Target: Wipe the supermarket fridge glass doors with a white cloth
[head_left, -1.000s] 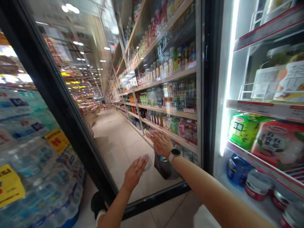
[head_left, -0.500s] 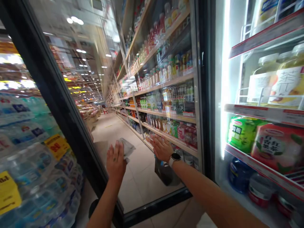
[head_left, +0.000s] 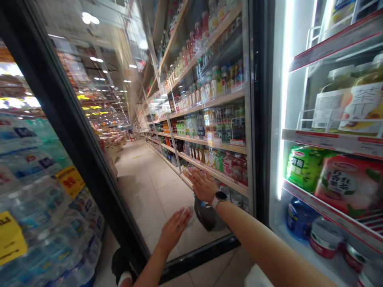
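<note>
Left hand (head_left: 176, 225) and right hand (head_left: 204, 185) flat at a glass door (head_left: 163, 159)

Fingers extend straight; what lies under the left palm cannot be told. The door spans the frame's middle, both hands lower centre, the right one higher. Drinks (head_left: 360, 103) fill lit shelves (head_left: 332, 140) at right.

Both hands are at a glass door (head_left: 202, 254) with a black frame, fingers stretched out: the right hand (head_left: 205, 186), with a watch (head_left: 221, 195) at its wrist, is higher than the left hand (head_left: 173, 230). Rows of drinks (head_left: 191, 95) show in the glass. To the right, a green pack (head_left: 305, 166) sits beside a red pack (head_left: 348, 182) on a lit shelf; water bottles (head_left: 42, 215) are stacked at the left
</note>
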A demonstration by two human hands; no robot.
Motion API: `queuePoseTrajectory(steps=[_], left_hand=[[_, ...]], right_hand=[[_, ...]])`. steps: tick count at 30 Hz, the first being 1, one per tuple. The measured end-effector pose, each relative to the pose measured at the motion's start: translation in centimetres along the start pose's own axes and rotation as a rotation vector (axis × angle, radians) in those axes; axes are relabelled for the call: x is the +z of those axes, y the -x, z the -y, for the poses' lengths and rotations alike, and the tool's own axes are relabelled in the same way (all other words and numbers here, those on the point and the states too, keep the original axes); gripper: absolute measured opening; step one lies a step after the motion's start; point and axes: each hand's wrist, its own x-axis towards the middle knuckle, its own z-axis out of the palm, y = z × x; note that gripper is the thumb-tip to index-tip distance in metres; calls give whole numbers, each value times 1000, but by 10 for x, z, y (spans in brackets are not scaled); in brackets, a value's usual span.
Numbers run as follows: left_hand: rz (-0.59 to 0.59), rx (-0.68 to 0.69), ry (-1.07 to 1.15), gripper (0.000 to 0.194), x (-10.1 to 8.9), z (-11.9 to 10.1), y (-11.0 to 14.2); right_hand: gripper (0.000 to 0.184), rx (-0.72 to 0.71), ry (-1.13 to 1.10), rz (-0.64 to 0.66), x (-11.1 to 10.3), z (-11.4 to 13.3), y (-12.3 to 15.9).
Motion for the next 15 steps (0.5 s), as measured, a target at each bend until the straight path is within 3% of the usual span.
queuePoseTrajectory(steps=[3,5,11,15], left_hand=[[50,55,-16,53,-2,5,0],[35,6,-29,54,-10,21,-11],[-194,-321,-102,63,-45,93,-63],[-297,-426,-59,62,-49,106,-79]], right_hand=[[59,-3,13,-6,0,0,0],[58,-2,23,-20,0,0,0],[59,-4,10,-41,5,0,0],[59,7,6,-16,6,1,-1]])
